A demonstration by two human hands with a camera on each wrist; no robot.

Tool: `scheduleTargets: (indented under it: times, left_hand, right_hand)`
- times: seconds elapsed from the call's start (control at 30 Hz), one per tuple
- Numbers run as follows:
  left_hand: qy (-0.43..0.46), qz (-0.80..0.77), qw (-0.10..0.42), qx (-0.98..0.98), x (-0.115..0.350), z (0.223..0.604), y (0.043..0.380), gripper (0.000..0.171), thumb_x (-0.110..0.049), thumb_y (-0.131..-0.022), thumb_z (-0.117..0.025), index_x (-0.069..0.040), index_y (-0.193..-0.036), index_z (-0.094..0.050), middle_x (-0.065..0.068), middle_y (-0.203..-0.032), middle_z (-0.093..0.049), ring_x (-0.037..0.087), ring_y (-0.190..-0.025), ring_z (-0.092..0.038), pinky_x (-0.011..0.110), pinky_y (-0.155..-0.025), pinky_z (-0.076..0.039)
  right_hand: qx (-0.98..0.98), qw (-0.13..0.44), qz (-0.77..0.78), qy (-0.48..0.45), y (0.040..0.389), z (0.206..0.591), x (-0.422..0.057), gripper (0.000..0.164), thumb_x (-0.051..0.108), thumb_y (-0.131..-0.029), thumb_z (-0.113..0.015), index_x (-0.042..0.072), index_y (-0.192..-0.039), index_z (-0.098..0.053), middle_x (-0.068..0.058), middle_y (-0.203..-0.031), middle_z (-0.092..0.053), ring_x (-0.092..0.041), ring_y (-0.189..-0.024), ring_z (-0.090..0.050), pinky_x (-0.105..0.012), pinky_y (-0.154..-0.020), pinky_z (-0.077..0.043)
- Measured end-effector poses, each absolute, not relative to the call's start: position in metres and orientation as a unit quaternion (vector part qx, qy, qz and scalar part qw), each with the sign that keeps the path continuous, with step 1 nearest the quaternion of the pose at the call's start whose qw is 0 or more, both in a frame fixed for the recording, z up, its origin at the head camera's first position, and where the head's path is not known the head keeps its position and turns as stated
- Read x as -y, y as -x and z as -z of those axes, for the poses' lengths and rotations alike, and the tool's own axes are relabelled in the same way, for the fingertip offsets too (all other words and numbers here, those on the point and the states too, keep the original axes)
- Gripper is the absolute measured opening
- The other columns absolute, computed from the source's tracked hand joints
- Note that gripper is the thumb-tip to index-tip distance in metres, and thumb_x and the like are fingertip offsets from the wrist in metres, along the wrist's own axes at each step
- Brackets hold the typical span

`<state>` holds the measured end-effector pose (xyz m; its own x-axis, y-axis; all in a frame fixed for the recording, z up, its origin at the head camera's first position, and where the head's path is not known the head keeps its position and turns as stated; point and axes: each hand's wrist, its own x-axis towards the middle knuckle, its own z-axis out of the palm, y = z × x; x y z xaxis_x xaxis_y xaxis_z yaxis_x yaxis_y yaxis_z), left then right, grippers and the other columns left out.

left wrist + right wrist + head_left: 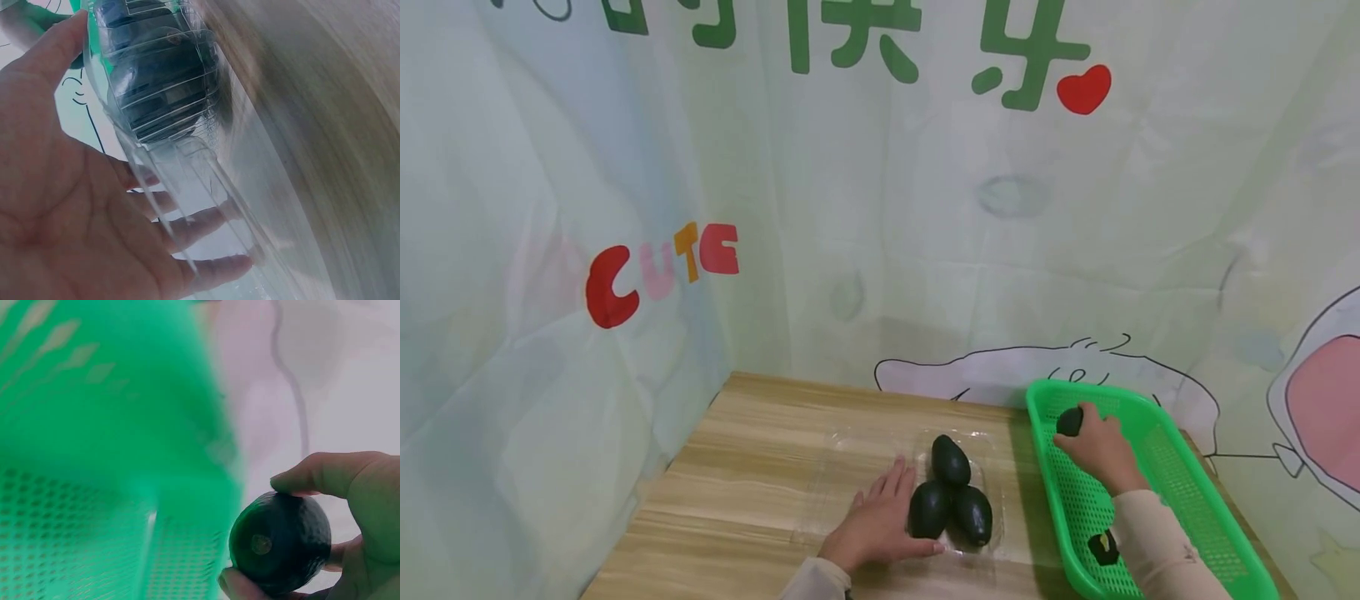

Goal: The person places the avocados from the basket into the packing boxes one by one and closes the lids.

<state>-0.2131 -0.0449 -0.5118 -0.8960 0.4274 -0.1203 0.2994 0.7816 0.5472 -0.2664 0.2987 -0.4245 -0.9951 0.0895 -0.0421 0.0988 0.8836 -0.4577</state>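
Note:
My right hand (1101, 450) pinches a dark avocado (280, 544) between thumb and fingers, over the far left part of a green plastic basket (1051, 492). In the right wrist view, the avocado's stem end faces the camera. Three more dark avocados (951, 460) lie grouped in a clear plastic clamshell box (831, 467) on the table. My left hand (880, 518) rests at the box just left of the avocados, fingers extended. Through the clear plastic in the left wrist view, its fingers (215, 270) show spread out, with the thumb up by the avocado side.
The wooden table (715, 500) runs back to a printed cloth backdrop (865, 208), which also hangs along the left side. The basket stands at the table's right, its raised rim beside the box. A small dark object (1103, 548) shows next to the right sleeve.

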Motion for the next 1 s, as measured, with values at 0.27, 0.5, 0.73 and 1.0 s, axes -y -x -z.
scheduleTargets:
  times: [0.27,0.5,0.73,1.0]
  left_hand:
    - [-0.193,-0.271,0.119,-0.935,0.045,0.513,0.213,0.119,-0.073,-0.077,-0.072,-0.007,-0.162,-0.020,0.014,-0.171,-0.009,0.043,-0.151,-0.025,0.076,-0.109,-0.026]
    - [-0.193,-0.270,0.119,-0.936,0.045,0.514,0.214,0.119,-0.074,-0.077,-0.071,-0.008,-0.162,-0.021,0.014,-0.171,-0.008,0.044,-0.151,-0.026,0.076,-0.109,-0.026]
    - [-0.190,-0.263,0.128,-0.937,0.044,0.515,0.216,0.120,-0.075,-0.076,-0.072,-0.008,-0.162,-0.021,0.013,-0.171,-0.008,0.043,-0.150,-0.027,0.077,-0.108,-0.028]
    - [-0.187,-0.259,0.126,-0.939,0.044,0.515,0.216,0.120,-0.074,-0.076,-0.072,-0.008,-0.162,-0.021,0.013,-0.171,-0.010,0.042,-0.150,-0.028,0.077,-0.107,-0.028]
  right_hand:
    - [-0.973,-0.045,0.226,-0.030,0.247,0.415,-0.252,0.077,0.031,-0.094,-0.066,-0.006,-0.151,-0.030,-0.045,-0.124,-0.045,-0.050,-0.090,-0.061,-0.055,-0.066,-0.053]
    - [-0.973,-0.077,0.220,-0.009,0.246,0.433,-0.210,0.074,0.029,-0.086,-0.074,-0.007,-0.143,-0.043,-0.037,-0.114,-0.059,-0.044,-0.090,-0.063,-0.056,-0.071,-0.054]
    - [-0.973,-0.059,0.223,-0.009,0.254,0.463,-0.181,0.073,0.028,-0.085,-0.078,-0.008,-0.140,-0.046,-0.037,-0.120,-0.054,-0.044,-0.094,-0.064,-0.057,-0.080,-0.056]
    - [-0.982,-0.087,0.170,-0.008,0.256,0.486,-0.168,0.066,0.041,-0.085,-0.081,-0.001,-0.131,-0.059,-0.027,-0.113,-0.058,-0.040,-0.097,-0.062,-0.058,-0.072,-0.056]
